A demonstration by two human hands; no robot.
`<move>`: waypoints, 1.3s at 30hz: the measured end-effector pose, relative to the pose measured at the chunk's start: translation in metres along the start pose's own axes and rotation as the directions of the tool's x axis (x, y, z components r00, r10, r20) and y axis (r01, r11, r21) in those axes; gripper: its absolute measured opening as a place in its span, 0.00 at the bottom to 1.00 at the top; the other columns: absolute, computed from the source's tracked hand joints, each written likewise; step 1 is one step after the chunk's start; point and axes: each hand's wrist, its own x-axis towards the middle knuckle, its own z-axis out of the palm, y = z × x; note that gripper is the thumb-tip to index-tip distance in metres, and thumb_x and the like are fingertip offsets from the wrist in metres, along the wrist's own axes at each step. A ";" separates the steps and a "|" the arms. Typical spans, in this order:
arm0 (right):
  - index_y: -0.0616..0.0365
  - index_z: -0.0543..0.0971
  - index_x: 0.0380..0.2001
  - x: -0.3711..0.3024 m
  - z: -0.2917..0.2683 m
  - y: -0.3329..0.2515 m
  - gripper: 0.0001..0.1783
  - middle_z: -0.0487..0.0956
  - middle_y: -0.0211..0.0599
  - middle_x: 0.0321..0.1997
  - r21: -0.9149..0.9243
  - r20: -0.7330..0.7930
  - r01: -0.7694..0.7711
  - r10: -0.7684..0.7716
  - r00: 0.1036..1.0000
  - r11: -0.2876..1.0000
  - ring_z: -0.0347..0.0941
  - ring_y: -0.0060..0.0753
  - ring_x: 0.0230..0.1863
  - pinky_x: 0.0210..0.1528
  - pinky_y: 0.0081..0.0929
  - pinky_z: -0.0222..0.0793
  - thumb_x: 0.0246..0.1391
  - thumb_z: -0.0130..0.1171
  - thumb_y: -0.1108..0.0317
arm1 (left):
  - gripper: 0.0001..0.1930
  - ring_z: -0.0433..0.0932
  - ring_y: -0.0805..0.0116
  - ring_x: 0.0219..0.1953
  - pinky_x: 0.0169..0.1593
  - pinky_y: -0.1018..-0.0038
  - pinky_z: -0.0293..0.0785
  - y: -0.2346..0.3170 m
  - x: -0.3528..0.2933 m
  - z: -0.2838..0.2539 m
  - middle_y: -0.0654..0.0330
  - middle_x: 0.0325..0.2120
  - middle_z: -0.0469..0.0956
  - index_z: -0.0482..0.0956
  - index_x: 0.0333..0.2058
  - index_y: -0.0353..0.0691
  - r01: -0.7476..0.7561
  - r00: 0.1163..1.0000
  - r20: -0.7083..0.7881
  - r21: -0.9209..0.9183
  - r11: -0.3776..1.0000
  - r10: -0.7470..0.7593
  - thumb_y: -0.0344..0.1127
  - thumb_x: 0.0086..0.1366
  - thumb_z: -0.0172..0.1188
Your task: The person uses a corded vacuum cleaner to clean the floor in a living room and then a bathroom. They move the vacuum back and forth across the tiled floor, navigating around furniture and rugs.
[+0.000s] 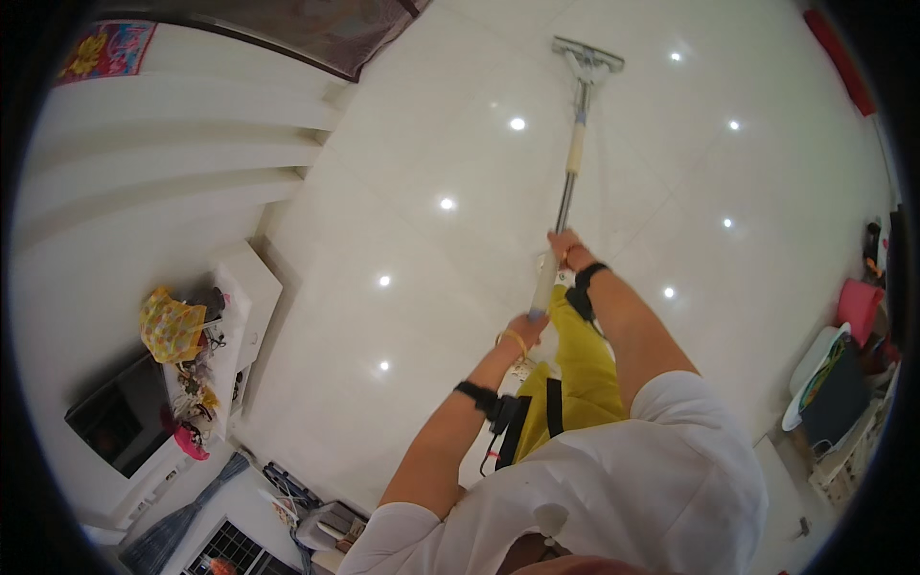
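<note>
Both my hands hold a long-handled mop (575,144), its pole made of metal and cream sections. My left hand (525,330) is closed around the near end of the pole. Farther along, my right hand (567,249) wraps the metal part. The mop's wide, flat grey head (587,61) rests on the pale tiled floor (460,259), out ahead of me. What is under the head is hidden.
On the left, a white cabinet (246,297) carries a yellow patterned bag (172,326) and clutter near a dark television (122,414). White steps (220,149) lie at the upper left. A pink container (860,311) and a white basin (815,376) stand at the right.
</note>
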 end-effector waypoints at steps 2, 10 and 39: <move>0.68 0.69 0.21 -0.027 0.024 0.062 0.19 0.71 0.43 0.19 -0.168 0.070 -0.052 0.064 0.996 0.984 0.69 0.37 0.17 0.14 0.33 0.65 0.45 0.46 0.57 | 0.24 0.69 0.67 0.16 0.22 0.71 0.64 -0.071 -0.033 0.013 0.57 0.12 0.70 0.72 0.26 0.33 0.006 1.000 -0.020 0.040 0.999 -0.005 0.55 0.50 0.50; 0.66 0.69 0.27 -0.213 0.204 0.322 0.22 0.74 0.49 0.27 -0.330 0.671 -0.223 0.394 0.628 0.917 0.73 0.44 0.26 0.29 0.42 0.71 0.48 0.39 0.53 | 0.25 0.65 0.72 0.14 0.20 0.75 0.62 -0.342 -0.260 0.034 0.63 0.11 0.67 0.70 0.19 0.37 0.304 0.953 -0.017 0.098 0.948 -0.304 0.59 0.49 0.51; 0.68 0.71 0.18 -0.021 -0.158 -0.020 0.16 0.72 0.42 0.17 -0.212 -0.032 0.094 -0.103 0.994 0.973 0.70 0.36 0.19 0.19 0.33 0.66 0.42 0.50 0.61 | 0.21 0.63 0.73 0.09 0.13 0.76 0.59 0.119 -0.057 0.134 0.59 0.11 0.68 0.68 0.25 0.32 0.006 1.000 -0.025 -0.233 0.972 -0.012 0.49 0.47 0.58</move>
